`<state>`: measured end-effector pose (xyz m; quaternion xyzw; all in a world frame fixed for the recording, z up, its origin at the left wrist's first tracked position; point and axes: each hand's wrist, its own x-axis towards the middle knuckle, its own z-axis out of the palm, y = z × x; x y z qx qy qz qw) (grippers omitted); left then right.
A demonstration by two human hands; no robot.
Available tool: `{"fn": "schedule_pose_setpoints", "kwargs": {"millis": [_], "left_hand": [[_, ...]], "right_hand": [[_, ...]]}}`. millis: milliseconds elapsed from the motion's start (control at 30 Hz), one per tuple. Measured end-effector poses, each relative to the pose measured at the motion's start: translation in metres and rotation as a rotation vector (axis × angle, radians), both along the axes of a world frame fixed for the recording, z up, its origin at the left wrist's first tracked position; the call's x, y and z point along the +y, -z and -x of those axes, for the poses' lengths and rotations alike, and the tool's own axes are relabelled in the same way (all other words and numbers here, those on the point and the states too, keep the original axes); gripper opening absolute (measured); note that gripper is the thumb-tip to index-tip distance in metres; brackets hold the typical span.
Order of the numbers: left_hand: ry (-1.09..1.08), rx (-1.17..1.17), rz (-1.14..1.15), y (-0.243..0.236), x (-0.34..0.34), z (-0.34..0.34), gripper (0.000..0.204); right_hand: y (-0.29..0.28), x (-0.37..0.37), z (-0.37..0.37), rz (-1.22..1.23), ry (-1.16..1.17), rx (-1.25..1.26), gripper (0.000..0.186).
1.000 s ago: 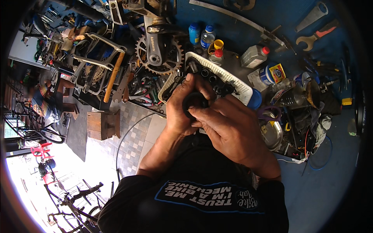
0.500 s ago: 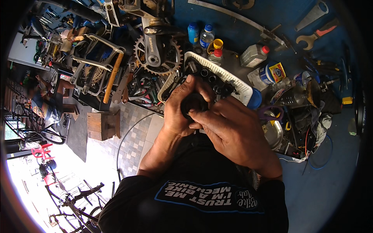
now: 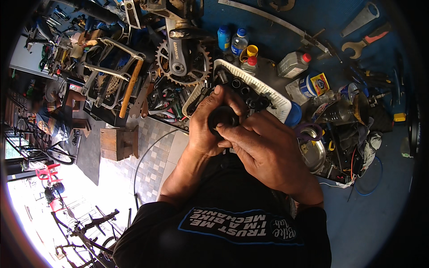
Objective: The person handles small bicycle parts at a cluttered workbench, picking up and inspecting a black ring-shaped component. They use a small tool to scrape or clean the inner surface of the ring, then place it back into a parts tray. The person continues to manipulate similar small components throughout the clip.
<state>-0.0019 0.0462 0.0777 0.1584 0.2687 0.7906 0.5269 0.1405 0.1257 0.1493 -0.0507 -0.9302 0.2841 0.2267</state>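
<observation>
A black, round, hollow part (image 3: 229, 115) sits between my two hands, its dark opening facing up; its exact kind I cannot make out. My left hand (image 3: 204, 117) wraps around its left side with the thumb up. From the right, my right hand (image 3: 268, 149) grips the near rim, thumb and forefinger pinched at the edge. Just beyond the hands is a cream plastic basket (image 3: 279, 103) holding several black cylindrical sockets or cups (image 3: 237, 83). Behind the basket, a bicycle crank (image 3: 178, 49) with a toothed chainring (image 3: 208, 62) hangs near its left end.
Bottles (image 3: 239, 41) stand behind the basket, with a grey, red-capped jug (image 3: 293, 64) to the right. A hammer with a wooden handle (image 3: 131, 89) lies left. A metal bowl (image 3: 314, 156) is at right. A wooden stool (image 3: 119, 145) stands on the floor; another person (image 3: 53, 118) sits far left.
Both hands stay nearly in place around the black part, which looks slightly tilted compared with before. The whole view has shifted a little.
</observation>
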Motion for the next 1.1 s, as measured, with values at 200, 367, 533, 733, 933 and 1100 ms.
{"fn": "schedule_pose_setpoints", "kwargs": {"millis": [200, 367, 533, 733, 933, 1100], "left_hand": [[-0.023, 0.023, 0.02, 0.001, 0.001, -0.002, 0.053], [-0.017, -0.011, 0.02, -0.005, 0.001, -0.006, 0.053], [0.004, -0.021, 0.021, 0.0, 0.001, -0.006, 0.053], [0.027, -0.065, 0.07, -0.002, -0.002, -0.008, 0.051], [0.039, -0.058, 0.046, 0.001, -0.002, -0.007, 0.05], [0.141, -0.088, 0.04, -0.004, -0.007, 0.002, 0.052]], "right_hand": [[-0.002, -0.001, -0.001, 0.002, -0.001, -0.028, 0.044], [-0.006, -0.004, -0.001, 0.042, 0.034, -0.021, 0.038], [-0.006, -0.003, -0.002, 0.037, 0.031, -0.026, 0.038], [-0.005, 0.002, -0.007, -0.032, -0.017, -0.06, 0.04], [-0.006, 0.001, -0.011, -0.042, -0.038, -0.085, 0.038], [-0.005, 0.005, -0.009, -0.003, -0.036, -0.044, 0.038]]}}
